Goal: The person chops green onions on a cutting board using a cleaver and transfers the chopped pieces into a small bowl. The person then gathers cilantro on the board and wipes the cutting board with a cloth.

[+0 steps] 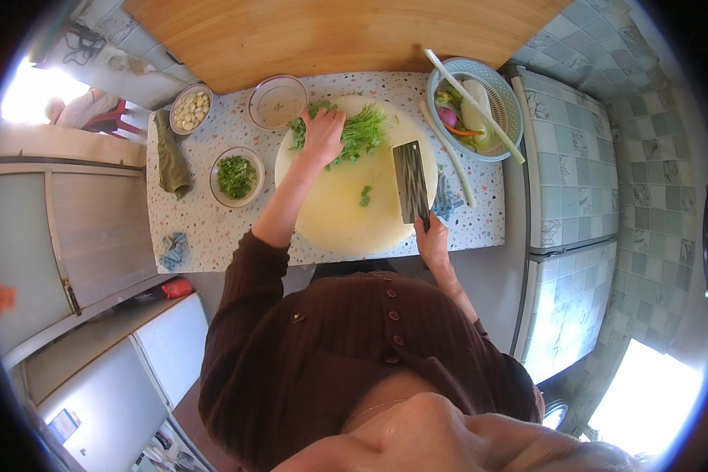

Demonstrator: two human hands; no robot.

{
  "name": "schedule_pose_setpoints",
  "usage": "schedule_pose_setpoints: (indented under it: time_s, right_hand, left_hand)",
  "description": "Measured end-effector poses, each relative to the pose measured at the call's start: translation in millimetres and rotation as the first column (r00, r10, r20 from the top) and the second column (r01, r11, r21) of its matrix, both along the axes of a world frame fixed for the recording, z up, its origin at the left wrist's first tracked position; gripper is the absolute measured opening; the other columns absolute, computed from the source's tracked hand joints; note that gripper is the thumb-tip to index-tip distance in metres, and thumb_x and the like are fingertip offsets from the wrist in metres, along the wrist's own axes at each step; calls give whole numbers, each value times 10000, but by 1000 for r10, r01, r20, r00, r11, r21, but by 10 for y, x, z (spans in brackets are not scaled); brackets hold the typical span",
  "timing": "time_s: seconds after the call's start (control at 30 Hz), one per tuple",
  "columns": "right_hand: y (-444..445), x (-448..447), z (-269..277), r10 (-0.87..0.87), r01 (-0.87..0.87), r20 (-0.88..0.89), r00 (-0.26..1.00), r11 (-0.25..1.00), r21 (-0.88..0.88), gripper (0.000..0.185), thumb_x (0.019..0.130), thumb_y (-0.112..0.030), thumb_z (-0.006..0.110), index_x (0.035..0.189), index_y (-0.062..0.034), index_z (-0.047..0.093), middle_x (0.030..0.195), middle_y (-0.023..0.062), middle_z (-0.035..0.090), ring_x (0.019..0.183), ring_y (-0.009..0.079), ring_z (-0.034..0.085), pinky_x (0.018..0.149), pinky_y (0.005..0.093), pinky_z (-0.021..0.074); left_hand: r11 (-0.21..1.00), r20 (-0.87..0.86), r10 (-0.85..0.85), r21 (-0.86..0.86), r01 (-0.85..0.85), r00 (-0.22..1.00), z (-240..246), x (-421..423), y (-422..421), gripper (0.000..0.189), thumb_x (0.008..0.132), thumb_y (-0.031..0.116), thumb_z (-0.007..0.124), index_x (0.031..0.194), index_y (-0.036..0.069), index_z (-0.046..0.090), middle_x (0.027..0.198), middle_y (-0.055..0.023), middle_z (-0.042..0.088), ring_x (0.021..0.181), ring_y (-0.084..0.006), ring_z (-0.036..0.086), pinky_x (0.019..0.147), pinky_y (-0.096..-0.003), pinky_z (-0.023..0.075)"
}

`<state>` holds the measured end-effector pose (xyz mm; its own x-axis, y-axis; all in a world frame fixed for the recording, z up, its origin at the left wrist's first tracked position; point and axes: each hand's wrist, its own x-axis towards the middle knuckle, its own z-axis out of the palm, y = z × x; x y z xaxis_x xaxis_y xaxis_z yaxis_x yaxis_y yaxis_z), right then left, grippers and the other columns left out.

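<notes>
A round, pale cutting board (336,218) lies in front of me on a speckled countertop. Across its far part is spread a bunch of leafy green herbs (366,127), perhaps coriander. My left hand (323,135) grips the leafy left part of the bunch from above; its fingertips are partly hidden among the leaves. In my right hand (432,239) is the handle of a cleaver (412,183), whose broad dark blade extends over the board's right side, apart from the herbs. A loose sprig (365,194) rests on the board between the hands.
Left of the board stand a bowl of chopped greens (236,177), a bowl of peeled garlic cloves (191,112) and a shallow bowl (278,103). A blue basin (518,112) holds vegetables at right, with a long pale stalk (478,106) across it. Cloths (173,156) lie on the counter.
</notes>
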<state>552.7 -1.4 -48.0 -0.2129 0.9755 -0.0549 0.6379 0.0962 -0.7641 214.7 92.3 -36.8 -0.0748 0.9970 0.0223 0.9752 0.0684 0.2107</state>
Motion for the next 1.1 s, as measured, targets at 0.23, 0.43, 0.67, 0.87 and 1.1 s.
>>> schedule_pose_setpoints:
  time_s: [0.23,0.43,0.67,0.87,1.1]
  right_hand:
    - [2,8,-13,-26,27,11,1000,998,-59,231,952,-178,638,928,46,590,749,280,654,708,462,663,609,479,504]
    - [-14,39,-81,-15,16,22,1000,999,-46,214,940,-163,651,910,36,575,740,280,647,706,477,650,598,490,495]
    - [-23,39,-90,-50,52,20,999,995,-89,239,948,-172,670,902,48,587,686,232,617,574,324,597,567,417,473]
    - [-145,49,88,-19,19,14,1000,999,-47,212,949,-164,672,911,25,584,682,225,611,589,356,602,565,427,477]
    - [-374,287,286,307,-373,289,907,904,209,396,902,-194,707,1285,-151,617,936,132,590,755,330,641,638,466,530]
  left_hand:
    - [973,68,-59,226,42,996,-207,17,-191,501,825,283,793,1264,105,631,1236,-20,652,1229,-245,566,1139,-716,226]
    - [970,1,-63,233,62,998,-516,108,-476,339,919,268,684,1230,133,687,1314,-21,637,1233,-222,568,1130,-735,235]
    - [944,124,-270,231,236,955,-465,816,-986,567,829,334,773,1336,145,605,1567,-130,390,1434,-347,366,1121,-723,246]
    - [953,15,-130,279,121,991,-633,521,-618,868,734,369,858,1469,142,456,1652,-183,214,1501,-372,262,1142,-688,226]
    - [997,122,-14,72,5,992,-219,119,-437,830,750,247,863,1461,111,456,1655,-171,223,1501,-392,246,1146,-670,222]
